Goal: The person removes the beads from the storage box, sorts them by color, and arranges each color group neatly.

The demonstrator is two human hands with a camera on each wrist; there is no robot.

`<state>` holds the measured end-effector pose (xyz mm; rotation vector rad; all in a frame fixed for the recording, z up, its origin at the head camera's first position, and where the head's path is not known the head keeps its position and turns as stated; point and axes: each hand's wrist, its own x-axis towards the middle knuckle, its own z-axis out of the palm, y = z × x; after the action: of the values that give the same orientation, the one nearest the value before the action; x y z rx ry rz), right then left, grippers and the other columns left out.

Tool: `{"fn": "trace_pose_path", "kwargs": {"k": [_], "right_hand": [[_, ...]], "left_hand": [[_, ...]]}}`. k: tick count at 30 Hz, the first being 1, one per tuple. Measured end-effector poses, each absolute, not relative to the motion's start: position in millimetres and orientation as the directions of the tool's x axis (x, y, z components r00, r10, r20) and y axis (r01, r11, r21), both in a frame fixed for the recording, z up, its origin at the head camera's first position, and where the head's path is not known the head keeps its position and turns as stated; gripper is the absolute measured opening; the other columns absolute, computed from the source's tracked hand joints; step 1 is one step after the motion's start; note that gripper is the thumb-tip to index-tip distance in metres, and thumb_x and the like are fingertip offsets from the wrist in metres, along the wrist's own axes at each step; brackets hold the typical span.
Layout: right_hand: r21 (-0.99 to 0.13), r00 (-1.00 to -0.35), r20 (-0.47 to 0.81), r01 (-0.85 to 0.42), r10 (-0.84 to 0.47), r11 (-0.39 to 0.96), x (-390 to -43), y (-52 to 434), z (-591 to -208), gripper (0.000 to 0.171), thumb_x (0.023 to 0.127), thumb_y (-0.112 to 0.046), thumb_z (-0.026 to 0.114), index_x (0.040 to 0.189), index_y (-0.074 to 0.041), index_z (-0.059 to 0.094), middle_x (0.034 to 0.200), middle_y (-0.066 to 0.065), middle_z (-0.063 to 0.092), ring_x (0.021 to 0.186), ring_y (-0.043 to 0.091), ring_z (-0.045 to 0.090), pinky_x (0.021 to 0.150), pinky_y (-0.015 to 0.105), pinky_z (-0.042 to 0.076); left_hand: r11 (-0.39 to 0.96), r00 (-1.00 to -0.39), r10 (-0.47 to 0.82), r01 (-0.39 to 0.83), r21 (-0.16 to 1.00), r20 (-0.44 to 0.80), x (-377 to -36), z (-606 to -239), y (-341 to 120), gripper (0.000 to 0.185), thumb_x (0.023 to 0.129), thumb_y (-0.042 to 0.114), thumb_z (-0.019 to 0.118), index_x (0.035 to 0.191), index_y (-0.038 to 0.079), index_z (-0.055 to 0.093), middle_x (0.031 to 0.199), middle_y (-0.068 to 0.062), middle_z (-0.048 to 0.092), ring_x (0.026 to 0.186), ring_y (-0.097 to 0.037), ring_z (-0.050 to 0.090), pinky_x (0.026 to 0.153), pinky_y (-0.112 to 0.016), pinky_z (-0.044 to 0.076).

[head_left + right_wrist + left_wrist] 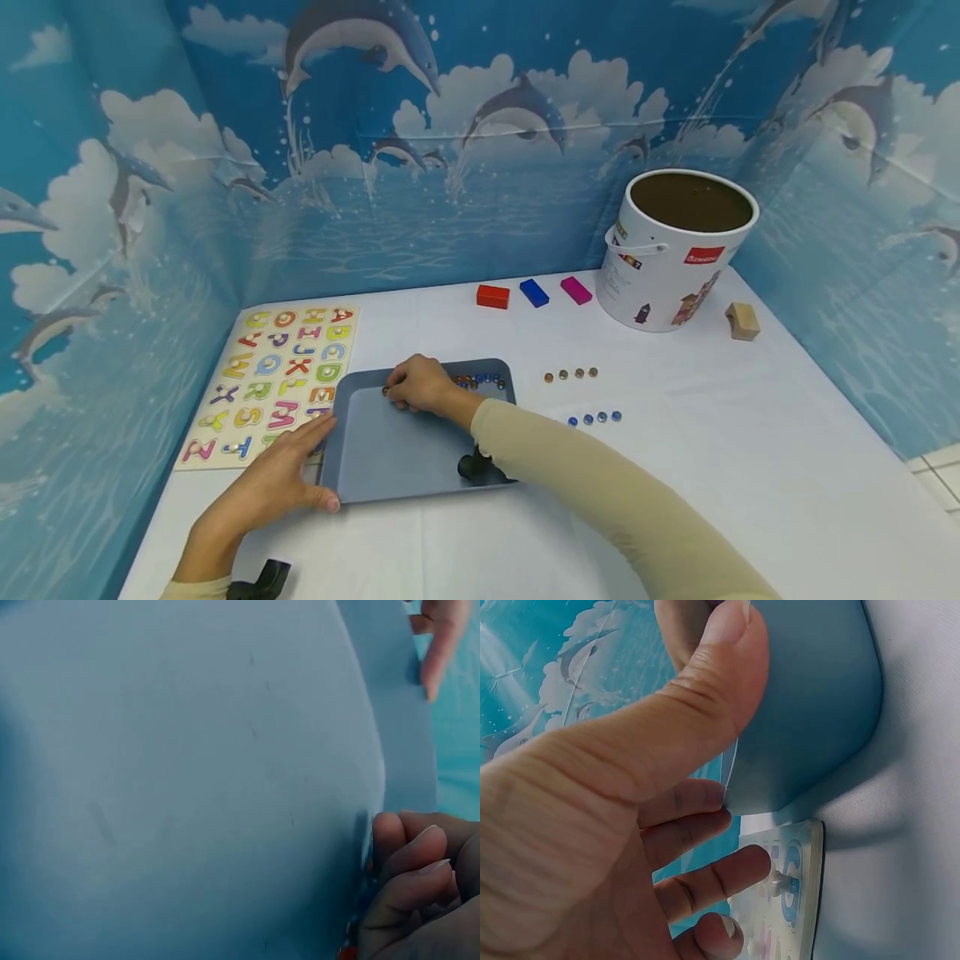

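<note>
A grey-blue tray [397, 458] lies on the white table. At its far left corner my right hand [423, 383] pinches a small brown glass bead [386, 390]; in the right wrist view the curled fingers hide most of what they hold. Several blue beads [489, 378] and brown beads [463, 381] lie at the tray's far right, partly behind that wrist. My left hand [273, 479] rests against the tray's left side, fingers extended along the rim and thumb at the near corner. The left wrist view shows this thumb [720, 675] in front of the tray wall.
Right of the tray lie a row of brown beads [579, 373] and a row of blue beads [588, 419]. A wooden letter board [258, 392] stands left. Behind are a red block [492, 297], blue block [534, 292], pink block [576, 290], white bucket [637, 287] and wooden arch block [742, 322].
</note>
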<state>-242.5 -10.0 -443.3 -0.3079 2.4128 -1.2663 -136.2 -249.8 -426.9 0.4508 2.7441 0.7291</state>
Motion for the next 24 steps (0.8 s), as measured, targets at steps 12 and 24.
{"fn": "trace_pose_path", "kwargs": {"k": [12, 24], "right_hand": [[-0.618, -0.886, -0.197, -0.221, -0.421, 0.754, -236, -59, -445, 0.006, 0.094, -0.019, 0.073, 0.091, -0.016, 0.077, 0.062, -0.009, 0.064, 0.052, 0.003, 0.056, 0.049, 0.019, 0.045], [-0.761, -0.86, -0.148, -0.216, -0.489, 0.611, -233, -44, -438, 0.005, 0.091, -0.018, 0.077, 0.087, -0.016, 0.076, 0.069, -0.008, 0.066, 0.058, 0.005, 0.057, 0.052, 0.019, 0.045]], "left_hand": [[0.816, -0.913, 0.372, 0.234, 0.528, -0.169, -138, -428, -252, 0.119, 0.06, 0.052, 0.092, 0.154, 0.001, 0.041, 0.16, -0.023, 0.037, 0.144, -0.049, 0.036, 0.109, -0.068, 0.035], [0.817, -0.91, 0.385, 0.258, 0.515, -0.155, -140, -429, -252, 0.118, 0.061, 0.052, 0.093, 0.153, -0.001, 0.042, 0.159, -0.023, 0.039, 0.144, -0.049, 0.037, 0.109, -0.069, 0.035]]}}
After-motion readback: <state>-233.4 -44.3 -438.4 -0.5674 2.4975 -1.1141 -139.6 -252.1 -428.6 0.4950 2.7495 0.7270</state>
